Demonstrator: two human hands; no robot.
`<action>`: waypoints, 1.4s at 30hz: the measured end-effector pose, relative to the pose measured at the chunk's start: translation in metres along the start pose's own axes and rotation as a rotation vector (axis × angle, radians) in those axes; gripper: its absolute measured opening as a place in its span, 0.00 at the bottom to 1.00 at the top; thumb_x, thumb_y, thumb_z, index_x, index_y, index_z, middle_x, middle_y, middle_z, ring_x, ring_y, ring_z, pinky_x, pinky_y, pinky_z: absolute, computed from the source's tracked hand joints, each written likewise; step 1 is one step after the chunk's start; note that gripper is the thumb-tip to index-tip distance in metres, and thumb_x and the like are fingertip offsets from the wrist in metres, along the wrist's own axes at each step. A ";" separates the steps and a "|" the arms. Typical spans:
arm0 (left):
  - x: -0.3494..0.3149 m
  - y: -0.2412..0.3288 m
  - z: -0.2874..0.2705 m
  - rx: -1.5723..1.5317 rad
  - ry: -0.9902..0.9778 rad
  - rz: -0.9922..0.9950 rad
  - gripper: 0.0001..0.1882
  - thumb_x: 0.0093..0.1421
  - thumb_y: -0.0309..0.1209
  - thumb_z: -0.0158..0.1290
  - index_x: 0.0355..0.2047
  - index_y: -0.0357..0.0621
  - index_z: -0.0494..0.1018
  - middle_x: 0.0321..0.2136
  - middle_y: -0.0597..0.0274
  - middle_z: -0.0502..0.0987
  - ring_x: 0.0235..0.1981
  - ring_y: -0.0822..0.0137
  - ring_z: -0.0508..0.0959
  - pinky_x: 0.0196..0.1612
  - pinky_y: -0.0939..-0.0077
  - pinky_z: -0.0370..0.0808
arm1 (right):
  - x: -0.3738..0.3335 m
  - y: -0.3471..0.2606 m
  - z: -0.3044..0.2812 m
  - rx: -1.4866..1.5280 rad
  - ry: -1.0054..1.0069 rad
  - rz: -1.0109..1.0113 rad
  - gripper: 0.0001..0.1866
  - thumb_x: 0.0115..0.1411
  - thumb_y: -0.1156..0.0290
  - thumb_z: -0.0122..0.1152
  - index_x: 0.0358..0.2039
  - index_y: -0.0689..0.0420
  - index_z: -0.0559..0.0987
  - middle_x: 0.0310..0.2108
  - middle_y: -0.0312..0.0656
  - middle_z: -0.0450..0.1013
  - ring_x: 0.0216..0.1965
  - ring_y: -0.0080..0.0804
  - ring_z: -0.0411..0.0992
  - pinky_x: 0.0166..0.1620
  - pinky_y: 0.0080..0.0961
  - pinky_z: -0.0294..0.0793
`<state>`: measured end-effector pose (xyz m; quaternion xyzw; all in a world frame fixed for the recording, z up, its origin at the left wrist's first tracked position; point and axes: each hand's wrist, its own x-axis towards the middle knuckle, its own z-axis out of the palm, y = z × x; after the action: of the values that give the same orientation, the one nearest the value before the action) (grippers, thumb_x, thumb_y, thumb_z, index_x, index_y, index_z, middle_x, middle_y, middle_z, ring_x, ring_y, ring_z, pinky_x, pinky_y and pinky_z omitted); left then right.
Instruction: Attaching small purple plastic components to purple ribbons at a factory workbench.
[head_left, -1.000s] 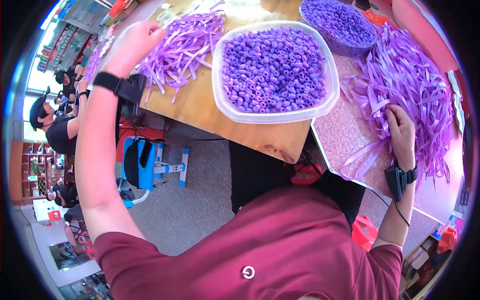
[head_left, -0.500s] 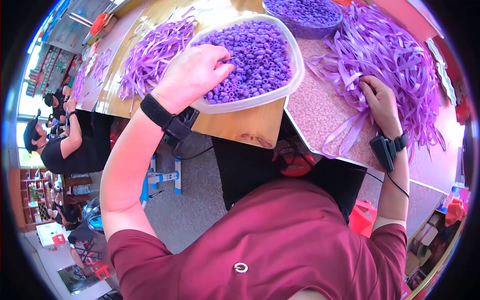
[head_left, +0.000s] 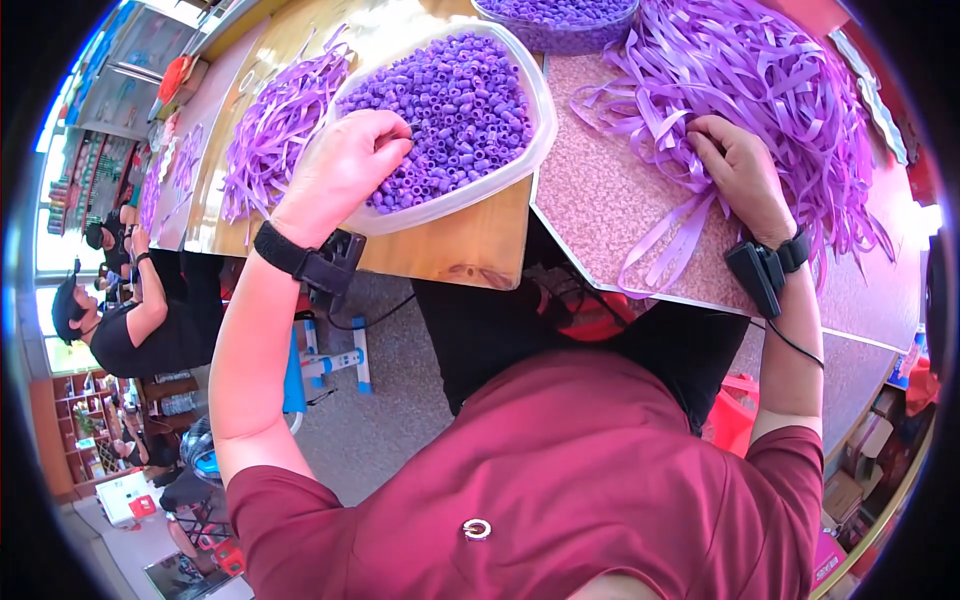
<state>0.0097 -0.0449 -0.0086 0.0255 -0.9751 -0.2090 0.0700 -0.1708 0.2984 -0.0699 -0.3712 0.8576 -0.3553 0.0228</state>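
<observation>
Over the left rim of a clear plastic tub (head_left: 545, 130) of purple beads (head_left: 450, 120), my left hand (head_left: 345, 165) is closed in a pinch. Whatever lies between its thumb and forefinger is too small to make out. At the near left edge of a big heap of purple ribbons (head_left: 740, 60), my right hand (head_left: 745, 175) has thumb and forefinger closed on a ribbon. Loose ribbon loops (head_left: 672, 245) trail from beneath it toward the table's front edge. Both wrists wear black straps with small devices.
A second tub of purple beads (head_left: 560, 35) stands behind the first. Another ribbon bunch (head_left: 285, 135) lies left on the wooden tabletop (head_left: 460, 245), which adjoins a pink speckled one (head_left: 585, 190). Other people (head_left: 130, 320) are at the far left. A cable hangs from my right wrist.
The view has shifted, so the tubs and ribbons sit farther left. My left hand stays pinched but is nearer the tub's left rim. My right hand stays at the ribbons.
</observation>
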 end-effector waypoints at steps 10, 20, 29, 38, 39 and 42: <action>0.007 0.030 0.010 0.102 0.040 -0.028 0.09 0.54 0.28 0.54 0.34 0.35 0.73 0.25 0.61 0.73 0.27 0.72 0.73 0.33 0.79 0.69 | -0.004 -0.004 -0.001 0.022 -0.008 -0.011 0.09 0.59 0.72 0.51 0.36 0.65 0.73 0.28 0.45 0.72 0.30 0.28 0.69 0.36 0.23 0.67; -0.005 0.020 0.013 -0.192 0.118 -0.120 0.10 0.55 0.28 0.54 0.39 0.42 0.73 0.21 0.66 0.71 0.21 0.78 0.69 0.25 0.81 0.66 | -0.008 0.001 0.002 0.074 0.094 -0.003 0.10 0.59 0.72 0.54 0.39 0.64 0.74 0.27 0.35 0.72 0.29 0.19 0.67 0.34 0.17 0.67; -0.056 0.136 0.030 -0.901 0.365 -0.149 0.10 0.59 0.29 0.52 0.40 0.38 0.69 0.30 0.65 0.76 0.17 0.87 0.58 0.21 0.93 0.54 | -0.058 -0.104 -0.014 0.741 0.090 -0.004 0.12 0.61 0.70 0.51 0.40 0.63 0.76 0.26 0.31 0.71 0.25 0.13 0.64 0.28 0.10 0.63; -0.075 0.170 0.087 -1.018 0.511 0.366 0.12 0.55 0.17 0.53 0.41 0.31 0.69 0.33 0.54 0.76 0.25 0.77 0.74 0.25 0.89 0.70 | -0.100 -0.132 0.014 1.464 -0.428 0.313 0.14 0.62 0.65 0.50 0.42 0.63 0.74 0.29 0.41 0.74 0.26 0.23 0.72 0.26 0.16 0.71; -0.077 0.169 0.088 -1.020 0.505 0.365 0.12 0.55 0.17 0.53 0.41 0.31 0.69 0.33 0.54 0.76 0.25 0.77 0.74 0.25 0.89 0.70 | -0.102 -0.131 0.016 1.518 -0.419 0.325 0.14 0.62 0.65 0.52 0.41 0.62 0.75 0.30 0.40 0.74 0.26 0.23 0.73 0.25 0.15 0.71; -0.081 0.170 0.091 -0.911 0.484 0.384 0.13 0.55 0.17 0.53 0.42 0.32 0.69 0.34 0.52 0.76 0.25 0.75 0.75 0.27 0.86 0.71 | -0.110 -0.128 0.018 1.534 -0.423 0.334 0.13 0.61 0.65 0.52 0.40 0.62 0.75 0.30 0.40 0.74 0.26 0.21 0.73 0.23 0.14 0.70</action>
<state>0.0726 0.1530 -0.0314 -0.1383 -0.7293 -0.5815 0.3330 -0.0063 0.2995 -0.0277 -0.1785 0.3970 -0.7584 0.4851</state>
